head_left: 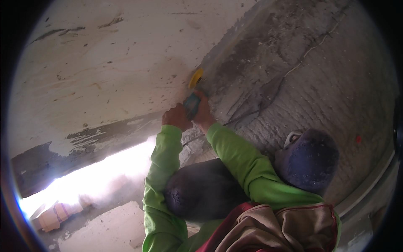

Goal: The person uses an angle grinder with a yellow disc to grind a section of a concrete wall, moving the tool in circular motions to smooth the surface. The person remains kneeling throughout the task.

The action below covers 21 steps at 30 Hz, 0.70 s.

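Note:
A teal-bodied angle grinder point(192, 105) is held out ahead of me, its yellow disc point(195, 78) at the lower edge of the pale wall, where it meets the dusty floor. I cannot tell whether the disc touches the wall. My left hand point(177, 116) is closed at the near left side of the tool. On the other side, my right hand point(204, 112) wraps around the body, its fingers partly hidden. Bright green sleeves cover both forearms.
The pale, scuffed wall point(117, 63) fills the left. A cord point(308, 52) trails over the rough, dusty floor point(268, 126). My bent dark-clad knees point(308, 161) are close below my arms. Bright light enters through an opening at lower left, near a brown carton point(54, 216).

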Available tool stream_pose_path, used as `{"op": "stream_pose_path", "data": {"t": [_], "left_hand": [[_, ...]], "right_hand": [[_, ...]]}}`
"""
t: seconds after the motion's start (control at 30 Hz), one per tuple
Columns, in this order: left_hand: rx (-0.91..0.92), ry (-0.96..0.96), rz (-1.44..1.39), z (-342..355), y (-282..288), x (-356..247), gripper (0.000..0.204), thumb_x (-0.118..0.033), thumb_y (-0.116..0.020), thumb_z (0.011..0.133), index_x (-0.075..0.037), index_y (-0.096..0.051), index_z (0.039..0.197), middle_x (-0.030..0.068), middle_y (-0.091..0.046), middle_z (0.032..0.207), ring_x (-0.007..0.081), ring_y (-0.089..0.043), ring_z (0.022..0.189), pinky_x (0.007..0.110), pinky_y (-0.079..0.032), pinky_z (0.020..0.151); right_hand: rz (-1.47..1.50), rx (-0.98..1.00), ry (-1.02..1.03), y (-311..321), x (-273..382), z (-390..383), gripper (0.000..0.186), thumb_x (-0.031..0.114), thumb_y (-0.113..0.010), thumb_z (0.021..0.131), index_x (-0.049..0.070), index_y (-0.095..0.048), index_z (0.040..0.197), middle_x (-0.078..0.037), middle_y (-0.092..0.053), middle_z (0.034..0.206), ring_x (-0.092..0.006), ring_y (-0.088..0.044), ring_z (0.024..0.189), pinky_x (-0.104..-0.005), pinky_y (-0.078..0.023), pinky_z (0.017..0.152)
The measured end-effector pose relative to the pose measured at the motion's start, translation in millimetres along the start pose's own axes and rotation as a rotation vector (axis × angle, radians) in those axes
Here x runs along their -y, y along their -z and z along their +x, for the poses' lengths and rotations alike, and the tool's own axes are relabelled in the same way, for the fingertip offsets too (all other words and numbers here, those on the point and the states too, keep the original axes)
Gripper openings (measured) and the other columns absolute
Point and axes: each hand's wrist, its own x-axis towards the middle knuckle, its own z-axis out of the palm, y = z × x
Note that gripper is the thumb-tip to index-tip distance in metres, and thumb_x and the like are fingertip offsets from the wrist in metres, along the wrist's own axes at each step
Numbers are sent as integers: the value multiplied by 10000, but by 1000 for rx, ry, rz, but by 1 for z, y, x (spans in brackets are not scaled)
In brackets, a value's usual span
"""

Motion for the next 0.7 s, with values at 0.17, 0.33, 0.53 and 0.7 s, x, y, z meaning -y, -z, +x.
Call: {"op": "stream_pose_path", "data": {"t": [0.17, 0.33, 0.53, 0.7], "left_hand": [[5, 39, -44, -14, -8, 9, 618, -269, -790, 561, -30, -527, 1066, 217, -685, 915, 392, -675, 904, 457, -544, 822], [-37, -13, -93, -5, -4, 9, 614, -264, -788, 552, -30, -530, 1058, 223, -684, 894, 406, -672, 889, 467, -545, 813], [-23, 16, -86, -8, -7, 6, 595, -250, -781, 553, -33, -526, 1046, 231, -681, 878, 420, -669, 881, 479, -546, 800], [-31, 43, -143, -28, -15, 21, 587, -236, -776, 552, -35, -519, 1040, 241, -677, 877, 427, -666, 882, 486, -544, 794]], "right_hand": [[-23, -65, -40, 8, -15, -5, 245, 286, -627, 868, 65, -566, 954, -111, -603, 809, -263, -615, 782, -396, -532, 742], [-63, -36, 98, 0, -7, -2, 272, 260, -691, 829, 59, -595, 984, -89, -612, 803, -243, -624, 714, -377, -544, 676], [-43, 10, -3, 7, -5, 0, 240, 263, -647, 860, 61, -553, 948, -112, -604, 814, -263, -623, 769, -395, -541, 738], [-75, -26, -5, 6, -27, -20, 223, 262, -638, 867, 64, -559, 932, -110, -605, 815, -263, -622, 772, -396, -535, 738]]}}
